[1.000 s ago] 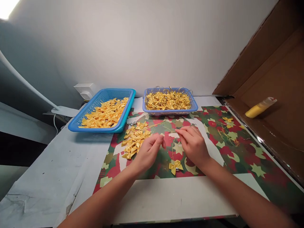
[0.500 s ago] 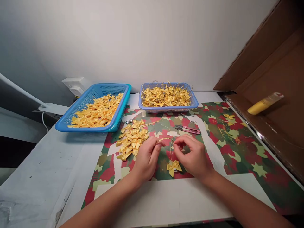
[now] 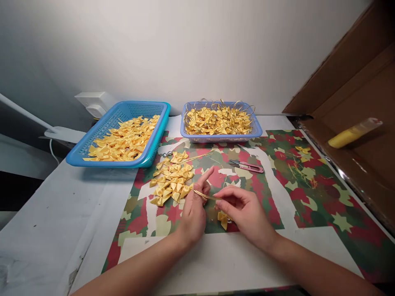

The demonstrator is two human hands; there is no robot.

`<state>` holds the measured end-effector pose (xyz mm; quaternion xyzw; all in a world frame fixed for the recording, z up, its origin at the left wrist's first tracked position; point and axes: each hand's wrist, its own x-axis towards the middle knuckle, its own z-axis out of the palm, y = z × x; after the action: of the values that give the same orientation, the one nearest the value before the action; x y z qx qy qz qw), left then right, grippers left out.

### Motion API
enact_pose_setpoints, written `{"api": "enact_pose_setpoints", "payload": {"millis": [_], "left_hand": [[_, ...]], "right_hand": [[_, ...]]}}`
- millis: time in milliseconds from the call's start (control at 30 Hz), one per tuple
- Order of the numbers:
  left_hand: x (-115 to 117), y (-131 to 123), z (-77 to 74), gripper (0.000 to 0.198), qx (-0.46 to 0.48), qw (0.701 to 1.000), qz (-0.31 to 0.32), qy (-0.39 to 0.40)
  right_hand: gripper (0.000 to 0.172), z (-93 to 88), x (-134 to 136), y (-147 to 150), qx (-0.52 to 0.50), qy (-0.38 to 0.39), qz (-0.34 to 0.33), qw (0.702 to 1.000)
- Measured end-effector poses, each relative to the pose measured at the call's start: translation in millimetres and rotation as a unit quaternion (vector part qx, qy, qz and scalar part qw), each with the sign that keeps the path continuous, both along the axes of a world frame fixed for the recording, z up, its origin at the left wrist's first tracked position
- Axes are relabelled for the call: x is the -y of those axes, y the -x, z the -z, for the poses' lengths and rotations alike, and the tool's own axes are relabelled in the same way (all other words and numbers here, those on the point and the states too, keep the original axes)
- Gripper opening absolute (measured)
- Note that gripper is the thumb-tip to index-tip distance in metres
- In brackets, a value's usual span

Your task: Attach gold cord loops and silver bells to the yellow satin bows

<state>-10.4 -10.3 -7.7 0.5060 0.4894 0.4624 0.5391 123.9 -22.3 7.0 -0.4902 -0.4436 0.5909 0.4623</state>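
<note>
Gold cord point(image 3: 210, 197) runs between my two hands over the patterned mat. My left hand point(image 3: 194, 211) pinches one end of it near the thumb, with the index finger stretched out away from me. The fingertips of my right hand point(image 3: 247, 209) are closed on the cord's other end. Just left of my right hand, partly covered by it, lies a yellow ribbon bow point(image 3: 222, 220) with a small silver piece at its side. A group of yellow bows point(image 3: 173, 181) is spread on the mat left of my left hand.
A blue basket point(image 3: 106, 163) of yellow bows stands at the back left. Behind my hands, a smaller basket point(image 3: 220, 137) holds bows with gold loops. Pink-handled thread snips point(image 3: 251, 167) lie on the mat. At right are thread scraps point(image 3: 304, 174) and a yellow tube point(image 3: 354, 133) near cardboard.
Both hands have come down and nearer to me. My left index finger has straightened out. The cord, arched before, now lies straighter between the hands, and my right hand covers more of the bow.
</note>
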Motion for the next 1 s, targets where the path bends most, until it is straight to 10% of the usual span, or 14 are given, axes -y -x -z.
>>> {"api": "enact_pose_setpoints", "payload": {"millis": [633,1000], "left_hand": [[8.9,-5.4,6.3,0.065,-0.025,0.999,0.023,-0.023],[-12.1,15.7,-10.4,0.035,-0.255,0.935,0.127,-0.21]], "right_hand": [[0.026,-1.3,5.4,11.8,-0.192,0.206,0.03,0.959],[0.011,-1.9,0.7,-9.1,0.105,-0.128,0.061,0.984]]}}
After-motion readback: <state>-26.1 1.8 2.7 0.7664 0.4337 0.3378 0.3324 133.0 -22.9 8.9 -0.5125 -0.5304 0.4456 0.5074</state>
